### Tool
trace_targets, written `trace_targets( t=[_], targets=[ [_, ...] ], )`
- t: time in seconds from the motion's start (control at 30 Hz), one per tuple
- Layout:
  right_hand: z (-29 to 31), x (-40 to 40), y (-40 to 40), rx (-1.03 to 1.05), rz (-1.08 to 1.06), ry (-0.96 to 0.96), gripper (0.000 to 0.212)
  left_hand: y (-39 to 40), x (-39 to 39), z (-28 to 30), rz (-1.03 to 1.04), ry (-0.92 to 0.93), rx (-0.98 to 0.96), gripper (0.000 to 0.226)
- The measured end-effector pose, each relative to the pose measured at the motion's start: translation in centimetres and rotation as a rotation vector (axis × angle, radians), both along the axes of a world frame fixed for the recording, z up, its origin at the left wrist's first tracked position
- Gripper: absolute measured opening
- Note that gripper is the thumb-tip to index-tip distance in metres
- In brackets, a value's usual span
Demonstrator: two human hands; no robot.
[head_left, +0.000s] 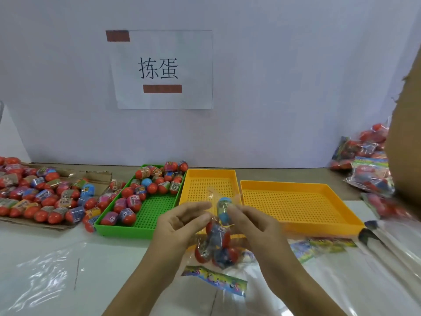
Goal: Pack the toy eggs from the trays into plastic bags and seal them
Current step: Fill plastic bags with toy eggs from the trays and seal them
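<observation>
A clear plastic bag (216, 245) with several red and blue toy eggs hangs above the table in front of me. My left hand (180, 224) pinches the bag's open top on the left side. My right hand (252, 224) holds a blue toy egg (224, 209) at the bag's mouth. A green tray (157, 215) to the left holds several toy eggs (145, 188) in its far and left parts. Two yellow trays (211, 181) (296, 204) stand behind my hands with no eggs in them.
A pile of loose eggs (43, 197) lies on cardboard at far left. Filled bags (369, 169) are stacked at far right beside a cardboard box (407, 124). Colourful bag headers (214, 279) (319, 246) and clear plastic sheets (398, 242) lie on the white table.
</observation>
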State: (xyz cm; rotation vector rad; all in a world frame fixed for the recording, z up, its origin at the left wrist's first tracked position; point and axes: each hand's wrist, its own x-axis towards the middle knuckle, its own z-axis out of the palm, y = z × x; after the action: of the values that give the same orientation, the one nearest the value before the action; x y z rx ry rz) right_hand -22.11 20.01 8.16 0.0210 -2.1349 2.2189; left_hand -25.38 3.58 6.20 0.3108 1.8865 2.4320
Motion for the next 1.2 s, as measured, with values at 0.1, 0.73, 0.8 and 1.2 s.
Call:
trace_targets(
  t=[0.1, 0.73, 0.8, 1.2],
  targets=[
    [-0.6, 0.2, 0.2, 0.043, 0.018, 0.021, 0.032, 0.1, 0.7, -0.2, -0.008, 0.015, 0.003, 0.02],
    [-1.6, 0.4, -0.3, 0.015, -0.013, 0.119, 0.039, 1.4, 2.6, -0.6, -0.107, 0.217, -0.205, 0.059],
    [-1.6, 0.5, -0.2, -0.023, -0.026, 0.143, 0.027, 1.3, 2.5, -0.5, -0.129, 0.205, -0.225, 0.073],
    [-1.6, 0.5, -0.7, 0.043, 0.024, 0.095, 0.047, 1.2, 2.4, -0.8, -0.078, 0.203, -0.308, 0.066]
  ],
)
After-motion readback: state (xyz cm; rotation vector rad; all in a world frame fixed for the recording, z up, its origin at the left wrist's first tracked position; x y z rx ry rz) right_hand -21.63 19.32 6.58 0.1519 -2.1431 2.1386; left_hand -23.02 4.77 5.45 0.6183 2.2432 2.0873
